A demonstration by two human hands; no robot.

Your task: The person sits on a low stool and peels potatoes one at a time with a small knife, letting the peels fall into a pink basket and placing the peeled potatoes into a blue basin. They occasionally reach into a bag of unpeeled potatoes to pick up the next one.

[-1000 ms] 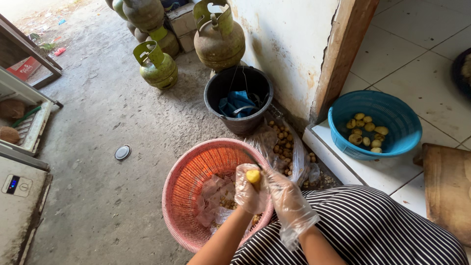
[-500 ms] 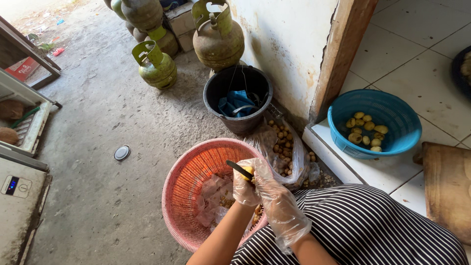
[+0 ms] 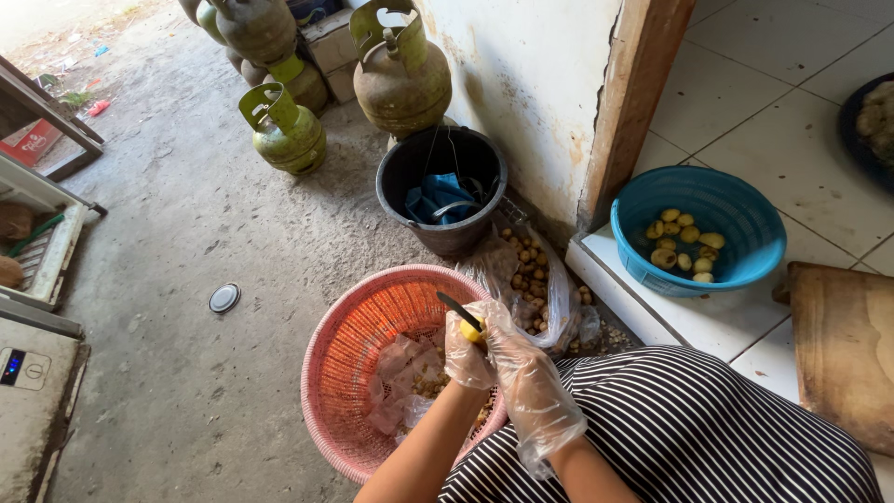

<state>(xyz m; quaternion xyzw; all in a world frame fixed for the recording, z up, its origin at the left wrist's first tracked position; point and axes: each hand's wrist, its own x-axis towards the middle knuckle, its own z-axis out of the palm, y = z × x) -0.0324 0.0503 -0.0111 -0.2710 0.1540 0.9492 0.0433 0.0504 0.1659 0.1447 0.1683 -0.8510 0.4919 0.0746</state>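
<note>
Both my hands wear clear plastic gloves and meet over a round pink basket (image 3: 346,359) on the concrete floor. My left hand (image 3: 463,360) grips a small yellow peeled potato (image 3: 471,330). My right hand (image 3: 523,377) holds a dark-bladed knife (image 3: 455,307), whose blade lies against the potato and points up and to the left. Peelings and clear plastic lie in the bottom of the basket. My striped shirt fills the lower right.
Just right of the basket is a clear bag of unpeeled potatoes (image 3: 535,279). A blue bowl (image 3: 745,272) of peeled ones sits on the tiled step, beside a wooden board (image 3: 847,345). A black bucket (image 3: 410,172), green gas cylinders (image 3: 284,130) and a round metal lid (image 3: 224,298) are nearby.
The knife blade, unseen a second ago, now shows above the potato and has been drawn across it. My hands stay over the basket, shifted only slightly.
</note>
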